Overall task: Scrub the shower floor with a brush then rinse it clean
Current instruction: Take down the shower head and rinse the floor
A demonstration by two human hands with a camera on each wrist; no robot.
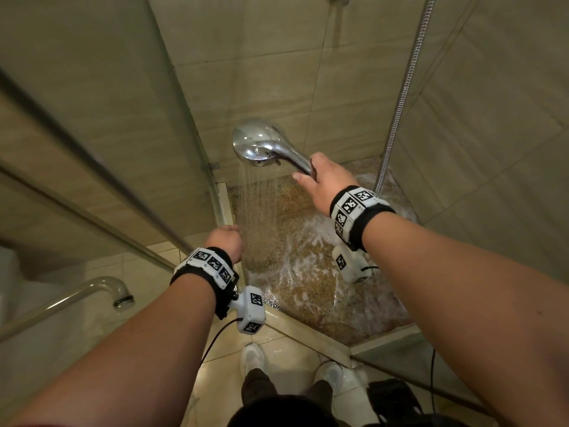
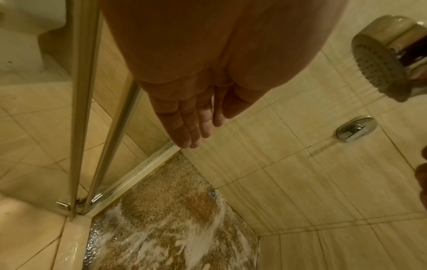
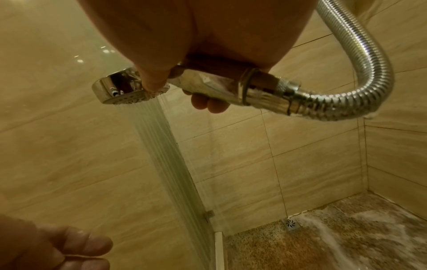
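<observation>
My right hand (image 1: pixel 320 177) grips the handle of a chrome shower head (image 1: pixel 258 143), held above the speckled brown shower floor (image 1: pixel 308 272). Water streams straight down from the shower head (image 3: pixel 122 91) onto the floor, where white foam (image 2: pixel 161 237) spreads in streaks. My left hand (image 1: pixel 226 240) hangs by the glass door edge, holding nothing, its fingers (image 2: pixel 189 126) straight and together. No brush shows in any view.
A glass shower door (image 1: pixel 101 143) with a metal frame stands at the left. A ribbed metal hose (image 1: pixel 400 97) runs up the right wall. A square drain (image 2: pixel 213 194) sits by the back wall, a chrome valve (image 2: pixel 355 128) above. A raised kerb (image 1: pixel 308 334) borders the floor.
</observation>
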